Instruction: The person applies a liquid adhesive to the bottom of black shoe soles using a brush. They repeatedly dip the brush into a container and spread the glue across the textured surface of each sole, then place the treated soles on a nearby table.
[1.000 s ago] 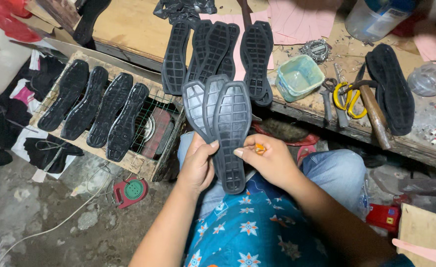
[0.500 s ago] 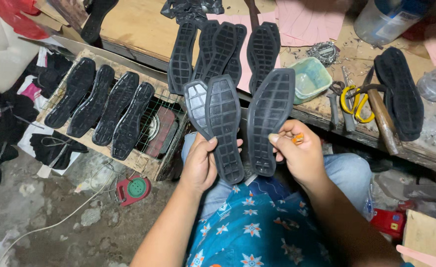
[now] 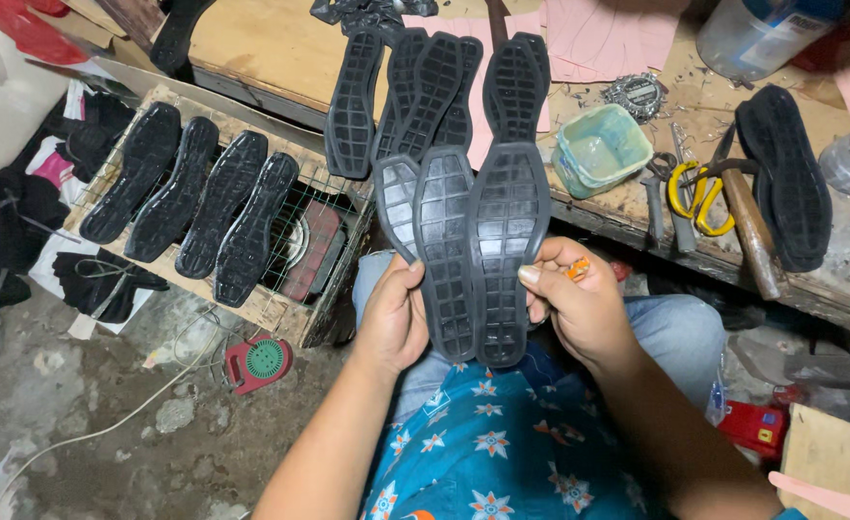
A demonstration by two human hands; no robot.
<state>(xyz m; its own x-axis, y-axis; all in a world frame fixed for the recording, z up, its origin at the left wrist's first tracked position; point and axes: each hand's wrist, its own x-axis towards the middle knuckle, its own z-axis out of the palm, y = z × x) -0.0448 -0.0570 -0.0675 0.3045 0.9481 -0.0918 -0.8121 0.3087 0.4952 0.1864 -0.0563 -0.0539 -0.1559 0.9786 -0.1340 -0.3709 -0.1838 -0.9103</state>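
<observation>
Three black ridged soles (image 3: 463, 250), fanned upright

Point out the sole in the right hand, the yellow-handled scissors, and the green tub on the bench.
Sole in right hand (image 3: 508, 231), head view, middle of its tread.
Yellow-handled scissors (image 3: 696, 195), head view, the yellow loops.
Green tub (image 3: 627, 130), head view, right rim.

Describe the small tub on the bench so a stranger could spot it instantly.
Start at the wooden workbench along the top. At its front edge, right of the black soles leaning there, sits a small tub. It is the only pale green, square, open container, just left of the yellow-handled scissors.
</observation>
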